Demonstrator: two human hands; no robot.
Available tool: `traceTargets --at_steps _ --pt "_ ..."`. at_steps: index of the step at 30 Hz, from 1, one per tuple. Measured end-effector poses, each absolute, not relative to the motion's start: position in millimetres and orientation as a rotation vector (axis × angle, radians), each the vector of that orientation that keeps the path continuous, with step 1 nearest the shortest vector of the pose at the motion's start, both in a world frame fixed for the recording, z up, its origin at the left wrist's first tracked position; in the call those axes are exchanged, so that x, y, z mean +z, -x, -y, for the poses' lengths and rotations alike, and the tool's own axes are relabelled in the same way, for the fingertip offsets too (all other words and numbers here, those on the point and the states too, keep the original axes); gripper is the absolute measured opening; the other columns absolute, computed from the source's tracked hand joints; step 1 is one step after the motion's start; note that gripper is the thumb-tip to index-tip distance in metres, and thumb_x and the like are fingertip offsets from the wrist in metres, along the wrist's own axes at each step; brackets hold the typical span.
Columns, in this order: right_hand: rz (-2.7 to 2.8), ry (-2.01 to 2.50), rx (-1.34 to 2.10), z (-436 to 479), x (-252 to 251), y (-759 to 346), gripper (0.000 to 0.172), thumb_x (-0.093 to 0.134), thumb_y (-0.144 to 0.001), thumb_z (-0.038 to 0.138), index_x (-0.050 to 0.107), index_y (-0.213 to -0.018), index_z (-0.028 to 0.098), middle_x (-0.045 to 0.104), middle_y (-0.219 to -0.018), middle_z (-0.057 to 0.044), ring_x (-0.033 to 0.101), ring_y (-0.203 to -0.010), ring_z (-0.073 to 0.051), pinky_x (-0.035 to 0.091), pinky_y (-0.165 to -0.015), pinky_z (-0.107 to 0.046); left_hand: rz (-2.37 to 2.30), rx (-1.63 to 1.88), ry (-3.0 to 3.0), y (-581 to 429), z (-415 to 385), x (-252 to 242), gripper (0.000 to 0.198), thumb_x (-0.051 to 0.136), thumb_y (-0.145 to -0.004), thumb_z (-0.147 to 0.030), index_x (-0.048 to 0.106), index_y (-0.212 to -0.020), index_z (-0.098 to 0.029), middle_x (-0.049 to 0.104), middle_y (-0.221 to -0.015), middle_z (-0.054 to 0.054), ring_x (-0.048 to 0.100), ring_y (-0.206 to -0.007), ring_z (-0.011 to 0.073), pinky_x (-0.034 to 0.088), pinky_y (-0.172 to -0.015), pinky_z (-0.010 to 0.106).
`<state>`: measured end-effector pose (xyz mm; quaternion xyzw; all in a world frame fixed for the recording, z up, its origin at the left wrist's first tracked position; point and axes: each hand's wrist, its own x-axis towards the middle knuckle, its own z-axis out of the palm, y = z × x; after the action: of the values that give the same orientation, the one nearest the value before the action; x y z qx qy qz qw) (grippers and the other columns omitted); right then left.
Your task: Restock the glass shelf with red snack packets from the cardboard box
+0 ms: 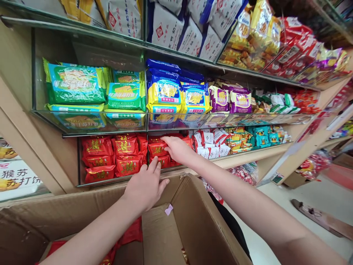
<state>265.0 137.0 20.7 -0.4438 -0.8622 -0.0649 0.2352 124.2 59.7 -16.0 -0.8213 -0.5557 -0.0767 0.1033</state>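
Red packets (128, 165) with gold characters lie stacked in the lowest shelf bin. My right hand (178, 150) reaches into that bin from the right, its fingertips on top of a red packet (157, 149). What its curled fingers grip, if anything, is hidden. Just above the box's back edge is my left hand (146, 186), its fingers stretched towards the bin's front and its thumb apart, with nothing held. Below my arms stands an open cardboard box (200, 221). More red packets (133, 232) lie inside it, partly hidden by my left forearm.
Glass-fronted bins above hold green biscuit packs (75, 84), blue and yellow packs (165, 88) and purple packs (239, 100). Small white and red packets (211, 141) sit right of the red ones. A sandal (311, 213) lies on the floor at the right.
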Motion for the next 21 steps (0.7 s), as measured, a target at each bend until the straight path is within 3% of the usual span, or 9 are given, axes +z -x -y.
traceTargets --at_steps 3,7,15,21 --pt "2.402 1.299 -0.301 -141.7 21.0 -259.5 0.019 0.044 -0.083 0.018 0.05 -0.1 0.014 0.059 -0.088 -0.008 0.049 -0.087 -0.02 0.033 -0.072 -0.032 1.632 -0.169 2.379 -124.9 -61.7 -17.7 0.058 0.029 -0.083 -0.047 0.04 -0.126 -0.009 0.034 -0.137 0.012 0.044 -0.107 0.0304 0.04 -0.085 0.04" --pt "2.469 1.342 -0.473 -150.4 22.7 -259.6 0.016 0.043 -0.083 0.024 0.058 -0.082 0.016 0.059 -0.088 -0.008 0.044 -0.09 -0.023 0.027 -0.074 -0.038 1.657 -0.214 2.271 -126.7 -64.1 -20.6 0.062 0.029 -0.083 -0.049 0.03 -0.132 -0.011 0.019 -0.143 0.014 0.047 -0.103 0.0298 0.042 -0.081 0.039" --pt "2.53 1.324 -0.475 -164.1 22.5 -260.4 0.018 0.047 -0.081 0.027 0.064 -0.084 0.021 0.059 -0.092 -0.007 0.041 -0.093 -0.024 0.024 -0.077 -0.043 1.713 -0.141 2.244 -132.6 -72.4 -25.9 0.072 0.029 -0.08 -0.055 0.024 -0.134 -0.008 0.019 -0.141 0.019 0.051 -0.095 0.031 0.046 -0.071 0.04" --pt "2.385 1.226 -0.506 -139.9 16.8 -268.0 0.024 0.049 -0.08 0.029 0.058 -0.098 0.017 0.056 -0.104 -0.009 0.037 -0.101 -0.025 0.025 -0.081 -0.043 1.725 -0.145 2.217 -134.7 -70.9 -28.9 0.073 0.029 -0.079 -0.056 0.022 -0.134 -0.008 0.015 -0.143 0.018 0.053 -0.09 0.0297 0.047 -0.065 0.038"
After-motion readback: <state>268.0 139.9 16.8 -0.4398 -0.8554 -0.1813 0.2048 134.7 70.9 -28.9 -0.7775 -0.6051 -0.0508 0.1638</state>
